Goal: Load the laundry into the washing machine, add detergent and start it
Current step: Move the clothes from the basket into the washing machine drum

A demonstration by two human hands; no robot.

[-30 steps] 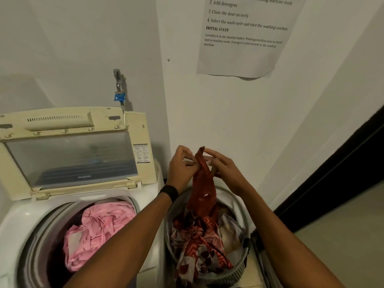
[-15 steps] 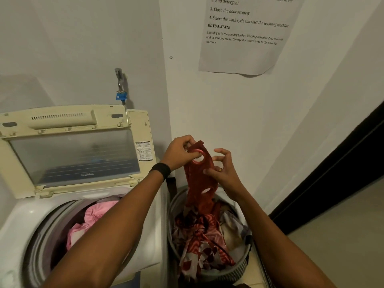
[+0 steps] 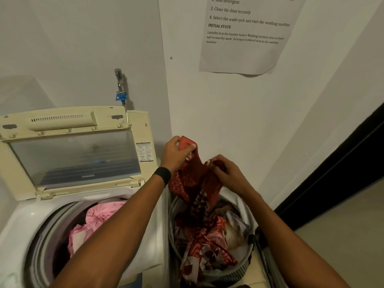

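Both hands are raised above the laundry basket (image 3: 241, 268), which stands on the floor just right of the washing machine (image 3: 22, 219). The left hand (image 3: 176, 151) has its thumb and curled fingers pinched on the top edge of a red garment (image 3: 196, 176), holding it at the highest point of the cloth. The right hand (image 3: 227, 171), a little lower and to the right, has its fingers curled round a bunched fold of the same garment. Between the 2 hands the cloth hangs slack, and its patterned lower part trails down into the basket, where it meets a heap of mixed clothes (image 3: 207, 242) in red, white and grey. A black wristband (image 3: 163, 175) sits on the left wrist.

The washing machine is a top loader with its cream lid (image 3: 74, 154) standing up against the far wall. In the open drum (image 3: 41, 242) lies pink laundry (image 3: 97, 217), partly hidden behind the left forearm.

On the far wall above the machine is a tap (image 3: 120, 88) with a blue fitting. A printed sheet (image 3: 245, 38) hangs on the wall further right; its readable lines include "2 Add detergent" and "3 Close the door securely". A dark door frame (image 3: 342, 163) runs along the right side.
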